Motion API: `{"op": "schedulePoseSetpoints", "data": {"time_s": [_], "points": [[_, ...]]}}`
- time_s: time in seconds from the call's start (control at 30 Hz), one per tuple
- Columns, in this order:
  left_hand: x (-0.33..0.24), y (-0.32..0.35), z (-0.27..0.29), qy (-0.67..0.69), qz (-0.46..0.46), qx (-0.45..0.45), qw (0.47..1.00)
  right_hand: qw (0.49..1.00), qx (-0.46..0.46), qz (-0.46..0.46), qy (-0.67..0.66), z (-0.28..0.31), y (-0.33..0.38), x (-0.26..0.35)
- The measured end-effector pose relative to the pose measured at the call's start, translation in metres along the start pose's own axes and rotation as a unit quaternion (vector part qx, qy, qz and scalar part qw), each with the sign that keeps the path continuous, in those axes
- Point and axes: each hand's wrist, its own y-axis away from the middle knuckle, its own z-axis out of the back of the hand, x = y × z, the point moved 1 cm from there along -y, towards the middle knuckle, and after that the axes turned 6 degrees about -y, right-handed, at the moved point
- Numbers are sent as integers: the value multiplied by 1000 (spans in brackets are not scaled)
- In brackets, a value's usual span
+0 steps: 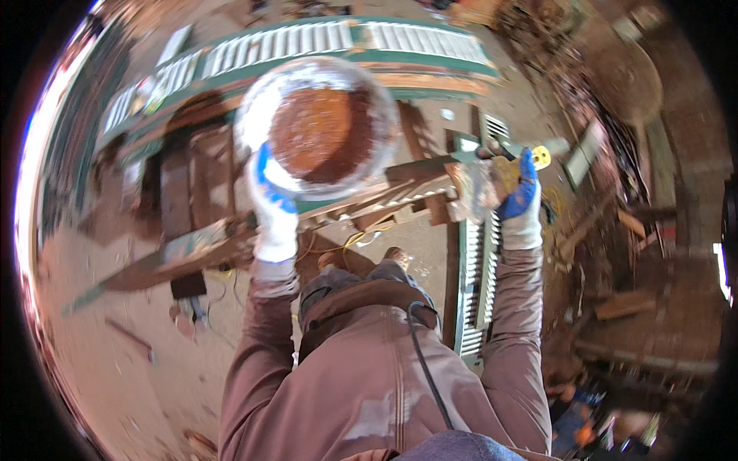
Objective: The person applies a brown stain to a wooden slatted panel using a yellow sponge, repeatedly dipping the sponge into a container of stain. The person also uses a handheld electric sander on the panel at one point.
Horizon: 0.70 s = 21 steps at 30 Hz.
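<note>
My left hand (274,203), in a white and blue work glove, grips the rim of a round whitish tub (384,146) at its near left side. Reddish-brown material (307,134) shows inside the tub, part of it in shadow. My right hand (524,201), gloved the same way, is closed round a tool whose yellow end (541,157) sticks out by the fingers; its kind is blurred. A crumpled clear plastic bag (473,192) lies just left of this hand, on a wooden workpiece (369,203) below the tub.
A long green shutter (357,58) with white slats lies beyond the tub. Another slatted shutter (469,284) stands beside my right arm. Yellow cord (355,239) trails near my feet. Scrap wood (626,303) and clutter fill the right side. A bar (129,339) lies on the floor at left.
</note>
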Motion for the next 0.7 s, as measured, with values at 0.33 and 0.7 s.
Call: {"op": "schedulePoseSetpoints", "data": {"time_s": [0.33,0.7], "points": [[46,-17,-29,-86,-49,-13,995,963,-204,121,129,65,64,26],[79,-4,-68,-294,-169,69,938,493,4,350,796,99,3,38]]}}
